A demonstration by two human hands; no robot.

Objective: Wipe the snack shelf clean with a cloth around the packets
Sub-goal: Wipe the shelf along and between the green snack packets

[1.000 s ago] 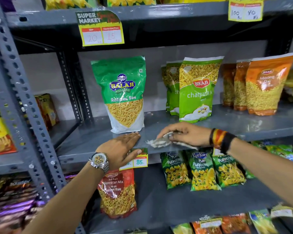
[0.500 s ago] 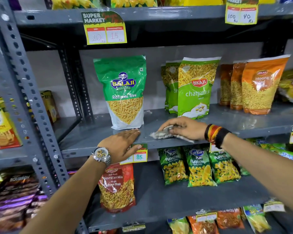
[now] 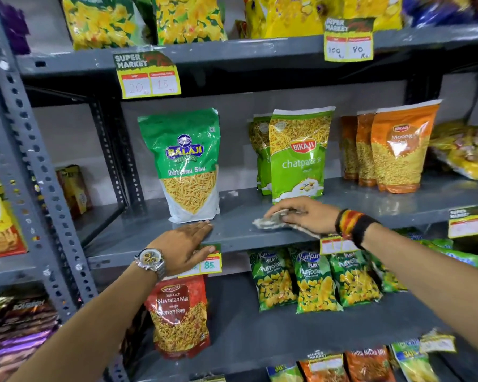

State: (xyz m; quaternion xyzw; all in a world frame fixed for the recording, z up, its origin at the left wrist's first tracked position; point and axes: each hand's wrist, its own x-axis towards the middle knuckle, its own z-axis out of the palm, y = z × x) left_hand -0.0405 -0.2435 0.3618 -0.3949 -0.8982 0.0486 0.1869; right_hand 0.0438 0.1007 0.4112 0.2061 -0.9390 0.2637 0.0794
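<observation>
Hands first: I am seeing my left hand (image 3: 184, 245) lying flat and released on the shelf's (image 3: 232, 232) front edge, over an "85" price tag (image 3: 211, 261), while my right hand (image 3: 304, 215) is grasping one crumpled cloth (image 3: 268, 222) against that edge. Farther back, one Balaji "Ratlami Sev" packet (image 3: 189, 164) is standing, then two green Bikaji "chatpata" packets (image 3: 300, 155), then three orange Bikaji packets (image 3: 398, 150).

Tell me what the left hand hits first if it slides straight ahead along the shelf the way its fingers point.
Most likely the Balaji packet. The left hand lies flat on the shelf, fingers aimed up and right at the packet's base just beyond them. Depth is hard to judge; the tips might slip past its right corner.
</observation>
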